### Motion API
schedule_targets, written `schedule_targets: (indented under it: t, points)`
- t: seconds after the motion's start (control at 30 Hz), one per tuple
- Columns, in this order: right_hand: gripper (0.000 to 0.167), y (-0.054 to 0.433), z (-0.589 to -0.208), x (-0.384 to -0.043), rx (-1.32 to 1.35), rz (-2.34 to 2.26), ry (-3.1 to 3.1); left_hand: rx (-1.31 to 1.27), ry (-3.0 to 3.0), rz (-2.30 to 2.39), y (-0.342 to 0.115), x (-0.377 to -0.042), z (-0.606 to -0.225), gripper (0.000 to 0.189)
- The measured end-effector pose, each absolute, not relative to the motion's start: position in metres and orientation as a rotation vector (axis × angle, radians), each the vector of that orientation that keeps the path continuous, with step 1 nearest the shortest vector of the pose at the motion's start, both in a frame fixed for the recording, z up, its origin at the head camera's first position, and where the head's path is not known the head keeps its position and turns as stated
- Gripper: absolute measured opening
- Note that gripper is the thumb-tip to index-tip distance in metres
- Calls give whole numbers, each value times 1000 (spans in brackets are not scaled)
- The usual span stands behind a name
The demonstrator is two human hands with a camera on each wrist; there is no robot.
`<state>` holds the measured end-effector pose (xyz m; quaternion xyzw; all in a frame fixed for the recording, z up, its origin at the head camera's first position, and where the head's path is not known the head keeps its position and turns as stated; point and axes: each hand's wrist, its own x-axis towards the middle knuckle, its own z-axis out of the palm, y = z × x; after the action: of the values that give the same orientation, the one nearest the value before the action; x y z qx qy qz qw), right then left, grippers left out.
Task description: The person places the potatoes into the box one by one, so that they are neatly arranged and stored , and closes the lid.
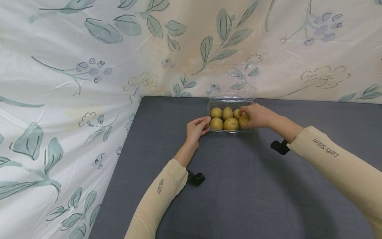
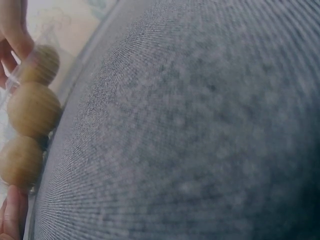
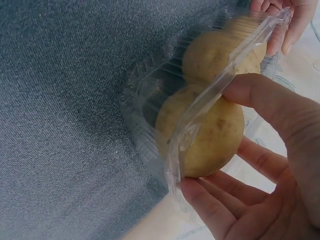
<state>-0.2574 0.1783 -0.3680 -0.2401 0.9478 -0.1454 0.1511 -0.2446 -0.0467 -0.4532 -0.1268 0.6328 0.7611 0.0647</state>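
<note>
A clear plastic clamshell container (image 1: 231, 131) stands at the table's far edge with its lid (image 1: 233, 77) raised behind it. Several round yellow potatoes lie inside in two rows. My right hand (image 1: 259, 115) grips the potato (image 3: 215, 135) at the near right corner, thumb on one side and fingers on the other. Part of that potato is still below the container's rim. At the left end, my left hand (image 1: 197, 128) pinches the container's wall. Only a few left fingers (image 2: 13, 212) show in the left wrist view, by the nearest potato (image 2: 21, 161).
A dark grey cloth (image 1: 232, 192) covers the table. Right behind it hangs a pale curtain (image 1: 191, 43) with a leaf print, which also runs along the left side. Both forearms wear beige sleeves, with a black wrist device (image 1: 195, 178) on the left one.
</note>
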Motion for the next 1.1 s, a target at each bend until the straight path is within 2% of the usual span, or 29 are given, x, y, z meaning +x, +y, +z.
schedule_targets:
  t: [0.27,1.1]
  points:
    - [44,179,-369,-256,-623,-445,2710,-372,1903,2300,-46,-246,-454,29]
    - [46,180,-369,-252,-729,-457,2723,-360,1914,2314,-47,-244,-453,28]
